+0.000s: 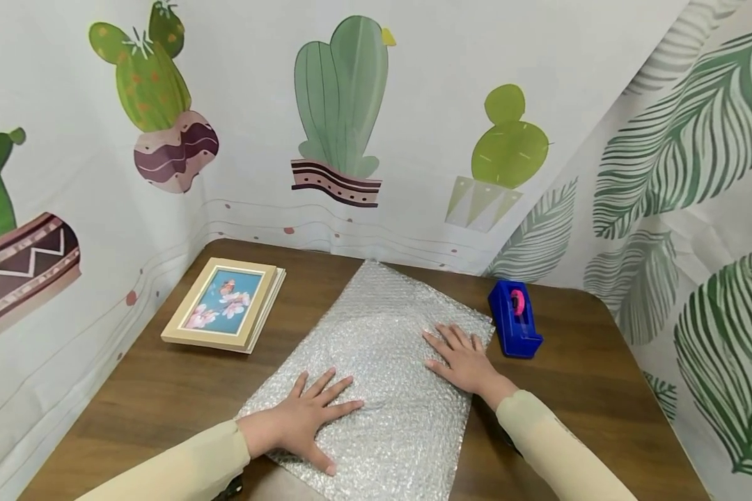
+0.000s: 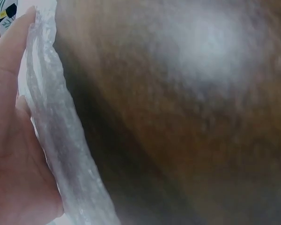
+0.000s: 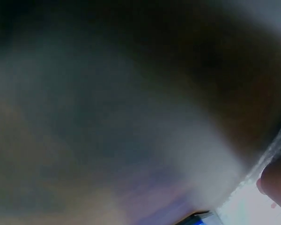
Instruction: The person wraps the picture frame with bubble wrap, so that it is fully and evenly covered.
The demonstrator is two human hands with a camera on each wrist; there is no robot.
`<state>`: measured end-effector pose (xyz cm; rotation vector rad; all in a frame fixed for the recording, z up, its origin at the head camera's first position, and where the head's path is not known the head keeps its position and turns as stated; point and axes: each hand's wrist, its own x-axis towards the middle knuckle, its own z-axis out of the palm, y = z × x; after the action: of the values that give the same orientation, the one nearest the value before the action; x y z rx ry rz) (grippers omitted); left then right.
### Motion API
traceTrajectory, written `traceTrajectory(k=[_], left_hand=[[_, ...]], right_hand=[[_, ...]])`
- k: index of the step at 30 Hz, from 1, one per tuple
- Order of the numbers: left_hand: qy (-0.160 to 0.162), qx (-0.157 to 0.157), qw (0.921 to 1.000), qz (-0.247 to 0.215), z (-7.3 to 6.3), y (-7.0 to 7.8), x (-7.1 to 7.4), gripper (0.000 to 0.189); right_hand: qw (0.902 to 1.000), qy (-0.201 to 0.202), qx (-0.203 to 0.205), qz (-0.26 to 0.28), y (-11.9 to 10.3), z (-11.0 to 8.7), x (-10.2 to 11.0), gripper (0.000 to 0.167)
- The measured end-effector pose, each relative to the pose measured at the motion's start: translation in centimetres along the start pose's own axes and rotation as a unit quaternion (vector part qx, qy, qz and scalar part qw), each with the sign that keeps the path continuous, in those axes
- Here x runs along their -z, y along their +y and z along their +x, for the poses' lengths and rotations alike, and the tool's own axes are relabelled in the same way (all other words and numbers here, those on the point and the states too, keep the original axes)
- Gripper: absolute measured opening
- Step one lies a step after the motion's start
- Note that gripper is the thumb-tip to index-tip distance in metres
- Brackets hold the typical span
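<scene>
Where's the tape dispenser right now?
In the head view, the blue tape dispenser sits on the table's right side, just beyond the bubble wrap's right corner, near the right hand.

- We noted a brown, wood-grained table (image 1: 576, 365), its far right corner rounded.
- Mid-table we logged a sheet of silvery bubble wrap (image 1: 382, 341), one corner near the far edge.
- Left of it, we saw stacked picture frames (image 1: 225, 299).
- Right, just beside the sheet, we recorded a blue tape dispenser (image 1: 517, 332).
</scene>
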<state>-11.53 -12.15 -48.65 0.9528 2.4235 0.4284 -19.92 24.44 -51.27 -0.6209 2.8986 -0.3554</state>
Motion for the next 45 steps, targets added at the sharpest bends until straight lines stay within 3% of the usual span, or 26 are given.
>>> traceTrajectory(k=[10, 28, 38, 45], left_hand=[[-0.007, -0.016, 0.9998, 0.012, 0.1, -0.8, 0.5, 0.106], [-0.009, -0.036, 0.9990, 0.024, 0.3, -2.1, 1.9, 0.120], [-0.044, 0.023, 0.9977, 0.045, 0.3, -1.0, 2.1, 0.117], [0.006, 0.058, 0.9982, 0.011, -0.5, -0.4, 0.9, 0.097]], right_hand=[[0.9983, -0.038, -0.025, 0.036, 0.0, -0.3, 0.1, 0.068], [0.9952, -0.059, -0.053, 0.057, -0.9, -0.7, 0.1, 0.071], [0.9937, -0.072, -0.063, 0.058, -1.1, -1.2, 0.1, 0.073], [0.9934, -0.069, -0.070, 0.061, -1.2, -1.0, 0.1, 0.074]])
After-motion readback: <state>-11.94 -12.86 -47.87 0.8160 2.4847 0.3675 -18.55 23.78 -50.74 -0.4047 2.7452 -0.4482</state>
